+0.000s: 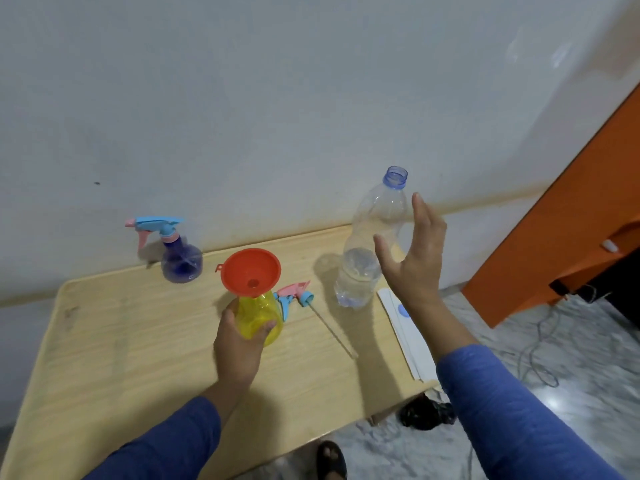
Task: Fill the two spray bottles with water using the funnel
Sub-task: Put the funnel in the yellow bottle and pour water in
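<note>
A yellow spray bottle (pixel 258 315) stands mid-table with a red funnel (pixel 250 270) sitting in its neck. My left hand (pixel 239 344) grips the yellow bottle's base. Its pink and blue spray head (pixel 294 296) lies on the table just right of it, with its thin tube stretched toward me. A purple spray bottle (pixel 180 258) with its spray head on stands at the back left. A clear, uncapped water bottle (pixel 372 244), partly filled, stands upright at the right. My right hand (pixel 415 251) is open beside it, fingers spread, not touching it.
The light wooden table (pixel 121 341) ends just right of the water bottle. White paper sheets (pixel 405 334) lie along that right edge. An orange cabinet (pixel 568 230) stands to the right, with cables on the marble floor. A white wall is close behind.
</note>
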`<action>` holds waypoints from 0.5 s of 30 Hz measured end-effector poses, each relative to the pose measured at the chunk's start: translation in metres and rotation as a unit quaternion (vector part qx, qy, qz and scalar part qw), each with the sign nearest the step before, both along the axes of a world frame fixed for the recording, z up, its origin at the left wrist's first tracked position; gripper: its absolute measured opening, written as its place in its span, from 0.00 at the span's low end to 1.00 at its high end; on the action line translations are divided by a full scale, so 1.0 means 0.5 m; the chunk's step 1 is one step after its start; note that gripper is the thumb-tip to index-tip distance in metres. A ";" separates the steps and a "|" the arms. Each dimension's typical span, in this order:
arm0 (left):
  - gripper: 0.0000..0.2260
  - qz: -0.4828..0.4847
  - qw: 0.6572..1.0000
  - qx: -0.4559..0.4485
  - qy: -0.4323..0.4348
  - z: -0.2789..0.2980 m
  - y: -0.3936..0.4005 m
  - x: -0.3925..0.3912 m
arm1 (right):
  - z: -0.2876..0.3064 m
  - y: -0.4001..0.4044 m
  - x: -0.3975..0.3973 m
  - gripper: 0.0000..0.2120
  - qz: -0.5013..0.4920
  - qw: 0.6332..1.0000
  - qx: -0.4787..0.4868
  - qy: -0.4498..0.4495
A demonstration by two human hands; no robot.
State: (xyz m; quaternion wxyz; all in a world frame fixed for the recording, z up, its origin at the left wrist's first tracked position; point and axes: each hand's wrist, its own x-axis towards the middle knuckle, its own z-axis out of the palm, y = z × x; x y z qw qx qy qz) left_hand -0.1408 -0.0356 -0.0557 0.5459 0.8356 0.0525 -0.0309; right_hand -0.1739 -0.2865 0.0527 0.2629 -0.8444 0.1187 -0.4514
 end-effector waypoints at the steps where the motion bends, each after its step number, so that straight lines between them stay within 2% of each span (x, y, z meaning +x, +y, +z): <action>1: 0.33 -0.006 1.000 -0.001 -0.001 0.001 0.004 0.001 | 0.003 0.016 -0.004 0.32 -0.004 0.999 -0.029 -0.021; 3: 0.34 -0.014 1.000 -0.004 -0.009 0.002 0.012 0.002 | 0.005 0.055 -0.005 0.24 0.047 0.996 -0.063 -0.030; 4: 0.34 -0.018 1.000 -0.005 -0.016 0.004 0.015 0.004 | 0.003 0.078 -0.004 0.21 0.091 0.994 -0.066 -0.007; 8: 0.31 -0.034 0.998 -0.003 -0.045 0.017 0.021 0.007 | -0.018 0.160 0.010 0.18 0.235 0.955 -0.019 0.181; 11: 0.29 -0.044 0.998 -0.003 -0.050 0.026 0.022 0.012 | -0.037 0.198 0.026 0.16 0.260 0.933 -0.008 0.249; 15: 0.27 -0.040 0.998 -0.012 -0.041 0.036 0.025 0.015 | -0.041 0.224 0.037 0.13 0.255 0.935 0.002 0.248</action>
